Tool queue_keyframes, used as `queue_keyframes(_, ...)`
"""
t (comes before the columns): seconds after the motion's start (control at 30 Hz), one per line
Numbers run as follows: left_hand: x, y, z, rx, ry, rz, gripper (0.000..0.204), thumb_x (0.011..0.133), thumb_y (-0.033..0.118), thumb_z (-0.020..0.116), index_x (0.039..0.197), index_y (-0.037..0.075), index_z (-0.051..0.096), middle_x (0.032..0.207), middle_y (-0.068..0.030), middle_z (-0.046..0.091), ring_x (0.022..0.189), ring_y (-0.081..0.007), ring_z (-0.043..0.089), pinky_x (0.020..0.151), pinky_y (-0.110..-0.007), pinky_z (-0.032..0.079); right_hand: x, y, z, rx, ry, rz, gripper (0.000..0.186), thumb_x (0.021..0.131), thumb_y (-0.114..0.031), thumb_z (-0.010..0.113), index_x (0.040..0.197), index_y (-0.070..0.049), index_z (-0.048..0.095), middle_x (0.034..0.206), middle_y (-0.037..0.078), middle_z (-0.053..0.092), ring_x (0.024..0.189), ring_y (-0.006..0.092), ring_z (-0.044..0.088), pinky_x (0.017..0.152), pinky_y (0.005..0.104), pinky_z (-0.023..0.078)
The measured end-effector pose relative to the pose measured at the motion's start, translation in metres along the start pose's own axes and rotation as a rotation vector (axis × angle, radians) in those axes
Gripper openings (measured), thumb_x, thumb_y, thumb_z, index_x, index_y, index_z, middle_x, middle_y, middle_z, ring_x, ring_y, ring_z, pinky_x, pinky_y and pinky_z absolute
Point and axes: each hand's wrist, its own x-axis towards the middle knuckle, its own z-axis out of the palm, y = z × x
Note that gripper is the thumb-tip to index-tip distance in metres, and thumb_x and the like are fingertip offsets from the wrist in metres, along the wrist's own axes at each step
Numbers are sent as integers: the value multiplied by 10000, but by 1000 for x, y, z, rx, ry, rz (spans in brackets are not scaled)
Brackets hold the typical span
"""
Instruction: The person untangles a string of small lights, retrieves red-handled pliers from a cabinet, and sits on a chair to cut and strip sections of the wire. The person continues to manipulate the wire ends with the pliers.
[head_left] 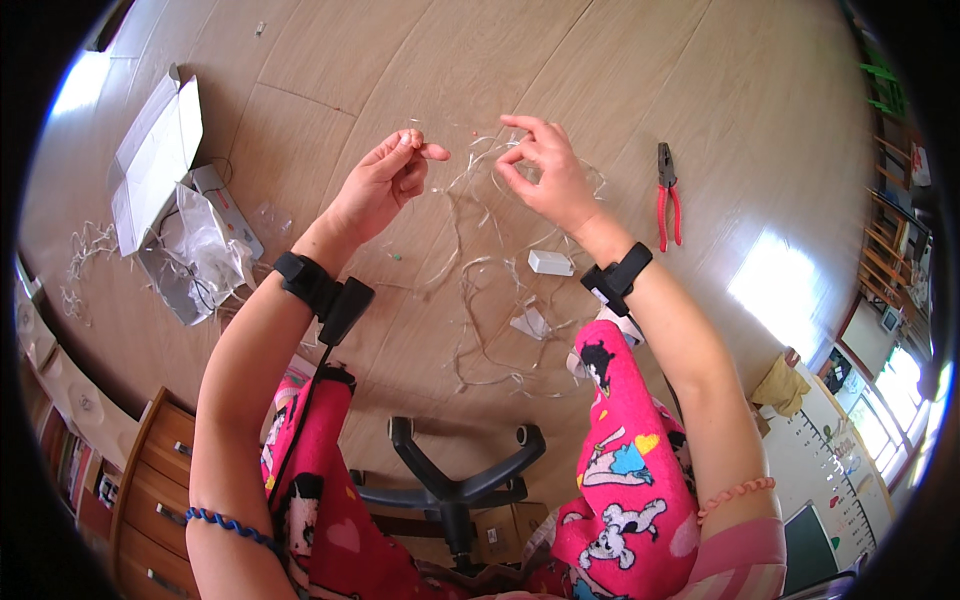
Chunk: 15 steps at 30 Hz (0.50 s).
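My left hand (388,175) is raised over the floor. Its thumb and a finger press together, and whatever lies between them is too small to make out. Across from it, my right hand (552,178) curves thumb and a finger into a ring with the tips close together, while another finger stretches toward the left. Anything in that pinch is also too fine to name. Below and between both hands lies a tangled clear string of lights (455,240), its loops spread loosely on the floor. A small white box (550,263) rests among the loops, near my right wrist.
Pliers (668,200) with red handles lie right of my right hand. At left, an opened white carton (160,160) holds crumpled plastic (205,245), with more pale wire (85,260) beside it. A black swivel-chair base (455,495) stands between my legs. Wooden drawers (150,500) are at lower left.
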Motion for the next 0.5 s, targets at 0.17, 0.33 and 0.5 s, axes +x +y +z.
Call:
queue_keyframes(0.17,1,-6,-1,19,81,-28,162,1024,217,377,955,153,509,1046,-39,648,607,-58,309,584,-202,308,-8,1,-7,426,-5,191,52,773,-44,673,779,-36,622,1127,102,637,909,176,625,827,301,500)
queue_keyframes(0.33,-1,-9,-6,61,175,-27,170,1027,214,368,938,144,494,1022,-40,658,599,-60,301,574,-210,304,-13,6,-17,605,13,255,43,810,-20,645,781,-13,615,1107,111,646,890,135,629,820,280,509)
queue_keyframes(0.5,-2,-8,-8,69,178,-32,168,1026,212,371,936,140,492,1014,-46,660,590,-61,299,568,-211,302,-11,9,-20,561,-25,299,33,828,-10,636,799,6,632,1084,101,651,899,126,637,792,256,523)
